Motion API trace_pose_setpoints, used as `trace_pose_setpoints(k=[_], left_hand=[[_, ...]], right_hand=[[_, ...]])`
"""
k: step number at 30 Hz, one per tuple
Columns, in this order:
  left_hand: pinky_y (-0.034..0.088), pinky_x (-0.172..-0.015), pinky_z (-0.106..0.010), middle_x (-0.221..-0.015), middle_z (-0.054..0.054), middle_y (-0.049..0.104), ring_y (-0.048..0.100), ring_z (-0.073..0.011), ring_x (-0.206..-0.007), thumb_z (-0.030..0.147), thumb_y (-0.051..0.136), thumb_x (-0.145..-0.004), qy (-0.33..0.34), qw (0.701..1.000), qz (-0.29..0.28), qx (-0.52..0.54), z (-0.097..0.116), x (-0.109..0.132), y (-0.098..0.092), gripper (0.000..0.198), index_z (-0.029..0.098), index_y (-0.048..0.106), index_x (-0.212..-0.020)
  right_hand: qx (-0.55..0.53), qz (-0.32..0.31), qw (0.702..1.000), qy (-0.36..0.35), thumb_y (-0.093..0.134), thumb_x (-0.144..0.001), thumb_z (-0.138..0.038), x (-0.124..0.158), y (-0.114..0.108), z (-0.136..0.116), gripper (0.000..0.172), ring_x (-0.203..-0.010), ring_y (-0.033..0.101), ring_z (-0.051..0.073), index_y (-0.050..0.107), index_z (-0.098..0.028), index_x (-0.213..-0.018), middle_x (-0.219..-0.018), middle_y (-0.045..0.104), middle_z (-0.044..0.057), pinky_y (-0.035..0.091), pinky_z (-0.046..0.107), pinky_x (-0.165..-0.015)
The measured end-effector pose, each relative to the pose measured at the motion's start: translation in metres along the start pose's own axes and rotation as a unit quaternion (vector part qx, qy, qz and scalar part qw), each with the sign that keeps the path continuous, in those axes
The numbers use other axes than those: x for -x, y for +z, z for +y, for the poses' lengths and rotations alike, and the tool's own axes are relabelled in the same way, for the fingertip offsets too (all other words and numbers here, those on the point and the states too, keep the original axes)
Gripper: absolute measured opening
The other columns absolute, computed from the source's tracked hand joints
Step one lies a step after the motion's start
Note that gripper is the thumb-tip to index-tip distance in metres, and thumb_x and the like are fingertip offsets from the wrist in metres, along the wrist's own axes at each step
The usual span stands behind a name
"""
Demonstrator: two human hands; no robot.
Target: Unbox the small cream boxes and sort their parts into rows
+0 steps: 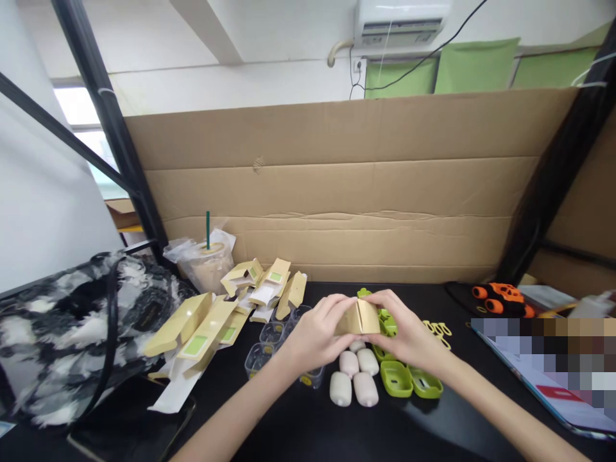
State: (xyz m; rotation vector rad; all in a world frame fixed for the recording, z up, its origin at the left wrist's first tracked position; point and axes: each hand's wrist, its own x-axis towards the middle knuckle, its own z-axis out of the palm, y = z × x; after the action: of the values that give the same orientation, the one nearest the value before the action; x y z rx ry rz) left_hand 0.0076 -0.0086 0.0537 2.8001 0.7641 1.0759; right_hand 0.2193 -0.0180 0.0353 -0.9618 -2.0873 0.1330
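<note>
My left hand (315, 330) and my right hand (404, 327) meet over the middle of the table, both gripping a small tan cardboard box (368, 317) from its two sides. A thin gap runs down the box's near face between the fingers. Just below it lie several pale, rounded, barrel-shaped pieces (366, 389), off-white and pinkish. Green plastic cases (396, 378) sit to their right, partly behind my right hand. Clear plastic containers (258, 359) stand on the left, partly hidden by my left forearm. What the box contains is hidden.
Opened tan cartons (206, 333) lie in a pile at left, near a bagged drink cup (212, 264) and a shaggy black-and-white bag (62, 321). Yellow-green loops (437, 328), an orange toy car (505, 298) and a tablet-like device (553, 391) are at right. Cardboard (337, 192) walls the back.
</note>
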Motion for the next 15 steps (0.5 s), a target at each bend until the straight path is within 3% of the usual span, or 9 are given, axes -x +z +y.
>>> trace_pose_setpoints(k=[3, 7, 11, 15], left_hand=[[0.047, -0.094, -0.041, -0.12, -0.012, 0.052, 0.052, -0.0238, -0.112, 0.026, 0.054, -0.086, 0.03, 0.999, 0.029, -0.033, 0.003, 0.008, 0.006, 0.048, 0.019, 0.034, -0.13], [0.05, -0.089, -0.039, -0.115, -0.013, 0.053, 0.053, -0.0243, -0.107, 0.027, 0.056, -0.083, 0.017, 0.996, 0.065, -0.053, 0.0, 0.016, 0.008, 0.058, 0.019, 0.03, -0.134], [0.054, -0.076, -0.036, -0.104, -0.012, 0.052, 0.056, -0.0255, -0.096, 0.022, 0.06, -0.073, 0.01, 0.989, 0.065, -0.134, -0.008, 0.018, 0.008, 0.065, 0.016, 0.034, -0.132], [0.055, -0.07, -0.033, -0.099, -0.011, 0.05, 0.056, -0.0237, -0.091, 0.021, 0.058, -0.075, 0.038, 0.979, 0.071, -0.187, -0.011, 0.017, 0.005, 0.052, 0.014, 0.041, -0.123]], right_hand=[[0.064, 0.035, 0.997, -0.029, 0.062, -0.082, -0.023, 0.01, 0.006, 0.001, 0.042, -0.1, 0.056, 0.025, 0.041, -0.024, -0.118, -0.107, 0.053, 0.009, 0.051, 0.042, -0.082], [0.127, 0.136, 0.976, -0.111, 0.061, -0.083, -0.027, 0.015, 0.008, -0.001, 0.039, -0.1, 0.057, 0.026, 0.041, -0.02, -0.116, -0.107, 0.055, 0.013, 0.053, 0.042, -0.079], [0.065, 0.092, 0.975, -0.191, 0.059, -0.084, -0.027, 0.02, 0.004, -0.011, 0.031, -0.09, 0.063, 0.022, 0.043, -0.022, -0.109, -0.099, 0.062, 0.01, 0.054, 0.036, -0.072], [0.057, 0.054, 0.981, -0.179, 0.049, -0.089, -0.023, 0.023, 0.001, -0.018, 0.013, -0.087, 0.066, 0.019, 0.051, -0.022, -0.102, -0.096, 0.068, 0.008, 0.054, 0.032, -0.07]])
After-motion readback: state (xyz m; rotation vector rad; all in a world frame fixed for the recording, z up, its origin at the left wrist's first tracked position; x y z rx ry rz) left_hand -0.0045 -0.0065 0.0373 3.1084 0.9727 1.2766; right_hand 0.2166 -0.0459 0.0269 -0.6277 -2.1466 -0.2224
